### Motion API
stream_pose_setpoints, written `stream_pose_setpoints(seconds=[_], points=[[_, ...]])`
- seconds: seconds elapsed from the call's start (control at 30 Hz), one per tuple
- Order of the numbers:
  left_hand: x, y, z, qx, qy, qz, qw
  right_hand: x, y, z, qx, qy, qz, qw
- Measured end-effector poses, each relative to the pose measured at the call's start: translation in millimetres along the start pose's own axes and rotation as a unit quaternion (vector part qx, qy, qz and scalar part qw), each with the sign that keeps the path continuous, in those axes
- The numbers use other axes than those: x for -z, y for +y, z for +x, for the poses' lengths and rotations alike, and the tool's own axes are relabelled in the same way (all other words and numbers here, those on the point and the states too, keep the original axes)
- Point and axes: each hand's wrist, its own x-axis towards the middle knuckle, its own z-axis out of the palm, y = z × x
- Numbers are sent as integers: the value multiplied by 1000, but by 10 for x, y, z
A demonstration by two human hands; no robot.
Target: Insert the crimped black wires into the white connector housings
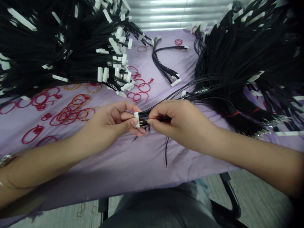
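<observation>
Between the thumb and fingers of my left hand (pixel 116 122) is a small white connector housing (pixel 137 119). Several black wires (pixel 144 114) run out of its right side. Close beside it, my right hand (pixel 180 122) pinches a black wire near the housing, thumb against forefinger. The tip of that wire is too small to make out clearly. More black wires pass behind my right hand toward the pile at the right. One loose wire (pixel 166 155) hangs below my right hand, its end bare and shiny.
A big heap of black cables with white connectors (pixel 114 46) lies at the left, another black wire pile (pixel 220 63) at the right. Red rubber bands (pixel 68 114) are scattered on the purple cloth (pixel 142 164). A short cable (pixel 161 63) lies ahead. A chair armrest (pixel 231 196) shows below.
</observation>
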Motion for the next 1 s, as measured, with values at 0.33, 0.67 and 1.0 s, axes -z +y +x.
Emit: stream_pose_setpoints(seconds=[0.33,0.67,1.0], points=[[14,-1,25,6,12,-20,1000,83,24,19,91,-7,-63,994],[17,20,32,25,52,-44,997,227,-4,-77,190,90,-211,954],[56,-42,42,-7,3,-20,1000,12,37,14,114,56,-49,991]])
